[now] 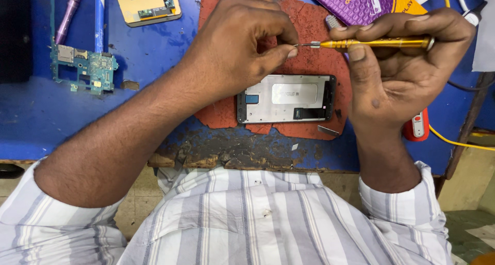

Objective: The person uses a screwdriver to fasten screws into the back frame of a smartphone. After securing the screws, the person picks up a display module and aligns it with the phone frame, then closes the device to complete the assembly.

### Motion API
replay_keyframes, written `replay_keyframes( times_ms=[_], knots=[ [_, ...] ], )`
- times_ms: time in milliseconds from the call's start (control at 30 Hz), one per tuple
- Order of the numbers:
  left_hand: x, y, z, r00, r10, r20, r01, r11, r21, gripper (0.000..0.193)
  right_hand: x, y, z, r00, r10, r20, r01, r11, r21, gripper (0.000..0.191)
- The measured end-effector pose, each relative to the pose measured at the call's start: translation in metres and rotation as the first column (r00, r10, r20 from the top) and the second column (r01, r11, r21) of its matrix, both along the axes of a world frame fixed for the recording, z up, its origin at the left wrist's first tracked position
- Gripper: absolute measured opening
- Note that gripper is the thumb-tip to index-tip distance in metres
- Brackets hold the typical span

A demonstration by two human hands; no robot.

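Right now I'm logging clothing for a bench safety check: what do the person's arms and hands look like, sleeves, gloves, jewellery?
Both hands are bare: the left hand and right hand show no gloves, and no rings or watch are visible. The forearms are uncovered. The sleeves are pushed up toward the elbows, part of a pale shirt with grey-blue vertical stripes.

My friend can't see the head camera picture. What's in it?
A right hand holds a gold screwdriver while the left hand pinches its tip, above an opened phone frame on a red mat on a blue workbench.
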State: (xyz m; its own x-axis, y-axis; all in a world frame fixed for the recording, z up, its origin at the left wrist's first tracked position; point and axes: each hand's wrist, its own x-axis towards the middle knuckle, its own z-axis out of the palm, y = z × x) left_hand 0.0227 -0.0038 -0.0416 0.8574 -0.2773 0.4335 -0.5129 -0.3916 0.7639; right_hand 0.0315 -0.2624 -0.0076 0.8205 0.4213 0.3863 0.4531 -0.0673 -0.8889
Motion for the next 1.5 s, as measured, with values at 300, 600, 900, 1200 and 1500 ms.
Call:
replay_keyframes(
  times_ms=[300,600,900,1200,1500],
  knots=[
    [0.004,0.008,0.005,0.997,0.047,-0.065,-0.044,0.998,0.043,0.013,-0.003,-0.001,0.018,0.998,-0.042,-0.048,0.044,0.998,0.033,0.042],
    [0.009,0.011,-0.001,0.951,0.302,-0.072,-0.292,0.948,0.125,0.019,-0.008,0.027,0.029,0.949,0.299,0.1,-0.226,0.865,-0.448,0.029],
    [0.008,0.005,-0.007,0.946,0.325,-0.008,-0.323,0.943,0.086,0.014,-0.008,0.041,0.032,0.947,0.285,0.151,-0.165,0.83,-0.533,0.032],
    [0.007,0.005,-0.001,0.95,0.311,-0.038,-0.305,0.944,0.127,0.015,-0.005,0.05,0.056,0.918,0.287,0.273,0.034,0.628,-0.777,0.023],
    [0.007,0.005,0.005,0.962,0.264,-0.061,-0.259,0.962,0.081,0.016,0.003,0.055,0.053,0.912,0.293,0.287,-0.005,0.707,-0.707,0.032]
  ],
)
